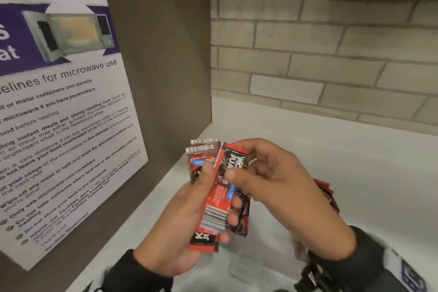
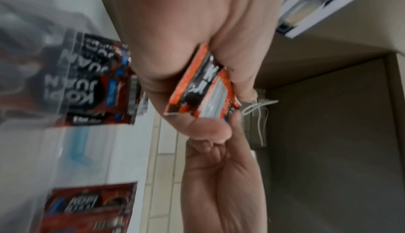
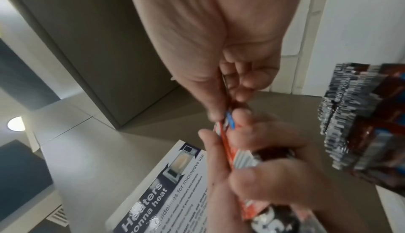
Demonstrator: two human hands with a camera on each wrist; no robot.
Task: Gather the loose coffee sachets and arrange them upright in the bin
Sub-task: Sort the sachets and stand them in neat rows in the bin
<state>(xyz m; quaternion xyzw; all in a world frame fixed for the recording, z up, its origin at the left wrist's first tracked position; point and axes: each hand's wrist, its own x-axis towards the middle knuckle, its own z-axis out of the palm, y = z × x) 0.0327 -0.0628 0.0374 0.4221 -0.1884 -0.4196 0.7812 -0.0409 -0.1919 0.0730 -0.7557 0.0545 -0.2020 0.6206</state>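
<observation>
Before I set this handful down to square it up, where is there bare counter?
Bare white counter runs behind the hands, up to the brick wall, and into the corner by the microwave poster. Crowded: sachets standing just beyond the right hand, and the clear bin beneath both hands.

Even indoor light, soft shadows, motion blur on wrist views, wide-angle bending at edges, blocky smearing at right.

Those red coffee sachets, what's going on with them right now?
A person holds a small bunch of red coffee sachets above a white counter. The left hand grips the bunch from below, while the right hand pinches one sachet near its top. More sachets already stand in a clear bin close by. The held ones are not yet in it.
</observation>
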